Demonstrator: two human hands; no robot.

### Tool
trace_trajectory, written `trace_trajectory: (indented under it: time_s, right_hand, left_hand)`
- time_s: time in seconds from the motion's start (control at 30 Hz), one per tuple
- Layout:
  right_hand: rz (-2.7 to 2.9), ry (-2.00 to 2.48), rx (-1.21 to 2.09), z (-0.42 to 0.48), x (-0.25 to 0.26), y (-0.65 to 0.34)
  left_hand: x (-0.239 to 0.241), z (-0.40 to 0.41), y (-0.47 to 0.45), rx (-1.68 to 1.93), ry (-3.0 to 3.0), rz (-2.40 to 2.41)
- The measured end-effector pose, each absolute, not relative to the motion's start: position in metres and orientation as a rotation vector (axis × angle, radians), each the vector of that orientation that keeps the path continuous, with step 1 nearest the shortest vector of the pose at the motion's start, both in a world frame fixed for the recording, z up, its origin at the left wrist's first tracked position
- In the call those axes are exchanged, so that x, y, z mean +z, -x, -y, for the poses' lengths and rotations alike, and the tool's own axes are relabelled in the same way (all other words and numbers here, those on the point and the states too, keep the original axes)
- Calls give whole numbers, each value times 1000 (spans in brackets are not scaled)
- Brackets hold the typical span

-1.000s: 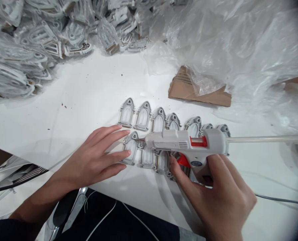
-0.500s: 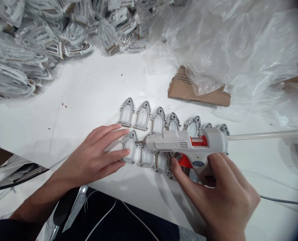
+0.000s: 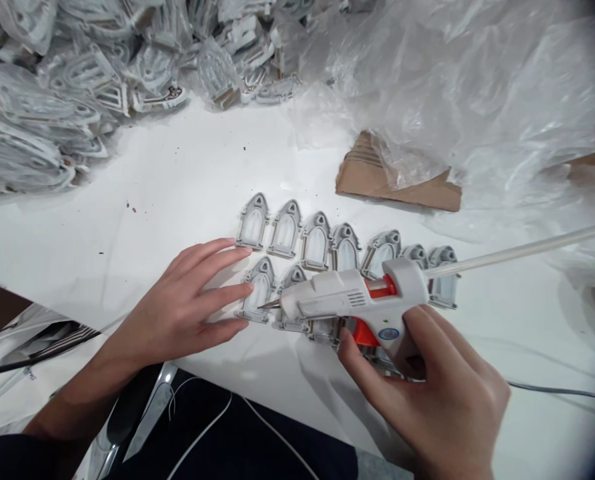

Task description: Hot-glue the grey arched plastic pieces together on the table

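Observation:
My right hand (image 3: 427, 380) is wrapped round the handle of a white hot glue gun (image 3: 327, 293) with a red trigger; a long clear glue stick (image 3: 517, 250) sticks out of its back. The metal nozzle points left, over the lower part of a small grey arch-shaped window piece (image 3: 260, 283) at the left end of the near row. My left hand (image 3: 182, 303) lies with fingers spread at that piece's left side, fingertips at its edge. More such arched pieces (image 3: 284, 230) stand in a far row; the gun partly hides the near row.
Plastic-wrapped grey parts (image 3: 77, 80) are heaped at the back left. Clear plastic bags (image 3: 452, 87) pile up at the back right, by a torn piece of cardboard (image 3: 402, 180). A dark cord (image 3: 567, 392) runs off to the right across the white table (image 3: 177, 180).
The glue gun has moved left and tilted, its nozzle going from the first piece's right edge down to its lower part. My left hand has shifted slightly, fingers still spread.

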State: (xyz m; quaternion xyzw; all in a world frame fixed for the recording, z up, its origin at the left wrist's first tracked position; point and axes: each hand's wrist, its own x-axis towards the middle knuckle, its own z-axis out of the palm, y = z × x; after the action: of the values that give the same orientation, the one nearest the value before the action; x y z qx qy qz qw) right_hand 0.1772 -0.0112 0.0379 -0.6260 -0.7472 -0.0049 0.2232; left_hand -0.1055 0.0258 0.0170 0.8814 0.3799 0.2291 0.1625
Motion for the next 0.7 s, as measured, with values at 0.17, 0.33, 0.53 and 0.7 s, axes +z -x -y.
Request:
trace_trajectory:
  time_s: [0.17,0.33,0.53,0.7]
  right_hand:
    - [2088,1744,14,12,39,-176]
    - [2116,1690,38,10,37,-177]
    - [2140,1670,71,10,37,-179]
    - [2138,1684,66,10,36,-178]
  left_hand:
    - [17,-26,106,659,-2522,-1069]
    - [17,-27,106,650,-2518,-1072]
    - [17,-26,106,641,-2517,-1082]
    - [17,-27,106,645,-2516,-1073]
